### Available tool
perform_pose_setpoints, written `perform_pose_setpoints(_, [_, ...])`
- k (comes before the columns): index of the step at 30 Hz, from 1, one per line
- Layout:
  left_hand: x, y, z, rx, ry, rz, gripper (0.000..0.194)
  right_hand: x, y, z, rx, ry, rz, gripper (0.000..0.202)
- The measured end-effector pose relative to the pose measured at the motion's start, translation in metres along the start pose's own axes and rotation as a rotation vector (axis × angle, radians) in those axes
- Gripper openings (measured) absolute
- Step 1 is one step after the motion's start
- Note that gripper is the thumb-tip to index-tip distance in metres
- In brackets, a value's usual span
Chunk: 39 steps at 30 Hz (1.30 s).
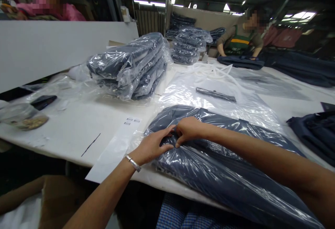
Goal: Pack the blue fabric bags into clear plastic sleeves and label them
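Note:
A folded dark blue garment in a clear plastic bag (193, 166) lies along the front edge of the table. Both my hands are on its left part, with their fingertips close together. My left hand (151, 147), a silver bracelet on its wrist, has thumb and fingers pressed to the plastic. From the right reaches my right hand (190, 131), its fingers curled and pinching the film. The plastic draws into creases at the fingertips. Beside my left wrist, a white sheet with barcode labels (117, 145) hangs partly over the table edge.
Bagged garments (136, 65) are stacked at the back left. Flat plastic bags (180, 89) lie beyond the bundle, with a dark strip (216, 94) on top. A phone (43, 101) is at left. Dark clothing (316, 134) lies right. A co-worker (240, 40) handles a garment across the table.

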<state>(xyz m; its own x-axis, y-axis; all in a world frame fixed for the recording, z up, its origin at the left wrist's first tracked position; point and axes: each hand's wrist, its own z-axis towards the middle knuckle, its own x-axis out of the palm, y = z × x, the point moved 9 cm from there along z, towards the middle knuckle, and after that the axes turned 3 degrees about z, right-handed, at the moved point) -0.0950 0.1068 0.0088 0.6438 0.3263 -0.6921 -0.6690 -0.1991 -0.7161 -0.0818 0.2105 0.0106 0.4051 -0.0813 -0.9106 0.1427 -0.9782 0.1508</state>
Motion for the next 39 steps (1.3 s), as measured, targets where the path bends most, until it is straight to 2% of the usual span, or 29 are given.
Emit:
perform_pose_setpoints(6, [0.002,0.001,0.001,-0.021,0.026,-0.004,0.075,0.011,-0.024,0.007,0.097,0.077,0.151,0.049])
perform_pose_setpoints(9, [0.002,0.001,0.001,-0.046,0.032,-0.015,0.075,0.005,-0.030,0.007,0.090,-0.017,0.090,0.043])
perform_pose_setpoints(12, [0.000,-0.001,0.002,-0.046,0.027,-0.027,0.074,-0.011,-0.032,-0.004,0.092,-0.188,-0.013,0.033])
perform_pose_setpoints(16, [-0.001,-0.004,0.001,-0.032,0.028,-0.056,0.072,-0.025,-0.026,-0.046,0.164,-0.382,-0.020,0.025])
perform_pose_setpoints(18, [-0.001,-0.005,0.002,-0.027,0.029,-0.057,0.071,-0.025,-0.006,-0.079,0.107,-0.463,0.100,0.027])
perform_pose_setpoints(20, [-0.002,-0.005,0.003,-0.020,0.038,-0.051,0.070,-0.017,0.026,-0.118,-0.018,-0.500,0.322,0.025])
perform_pose_setpoints(22, [-0.005,-0.004,0.005,-0.022,0.034,-0.040,0.064,0.005,0.060,-0.156,-0.115,-0.446,0.607,0.023])
perform_pose_setpoints(25, [-0.023,-0.006,0.008,-0.073,-0.079,0.016,0.041,0.067,0.086,-0.199,-0.031,-0.298,1.104,0.023])
perform_pose_setpoints(27, [-0.038,-0.015,0.004,-0.120,-0.210,0.082,0.038,0.119,0.085,-0.219,0.105,-0.251,1.421,0.029])
perform_pose_setpoints(29, [-0.043,-0.039,-0.002,-0.092,-0.303,0.191,0.039,0.169,0.072,-0.233,0.233,-0.284,1.679,0.036])
perform_pose_setpoints(30, [-0.037,-0.053,-0.005,-0.047,-0.301,0.265,0.038,0.190,0.062,-0.241,0.318,-0.342,1.793,0.040])
perform_pose_setpoints(32, [-0.008,-0.077,-0.009,0.065,-0.185,0.436,0.041,0.224,0.045,-0.259,0.480,-0.474,2.010,0.044])
perform_pose_setpoints(33, [0.011,-0.081,-0.011,0.108,-0.091,0.516,0.044,0.235,0.040,-0.267,0.534,-0.531,2.110,0.044])
perform_pose_setpoints(35, [0.043,-0.075,-0.013,0.141,0.064,0.633,0.050,0.241,0.042,-0.279,0.544,-0.607,2.287,0.044])
perform_pose_setpoints(37, [0.057,-0.061,-0.011,0.132,0.123,0.680,0.050,0.235,0.048,-0.283,0.484,-0.666,2.422,0.041])
perform_pose_setpoints(39, [0.057,-0.051,-0.004,0.103,0.140,0.662,0.046,0.229,0.053,-0.283,0.425,-0.755,2.514,0.035])
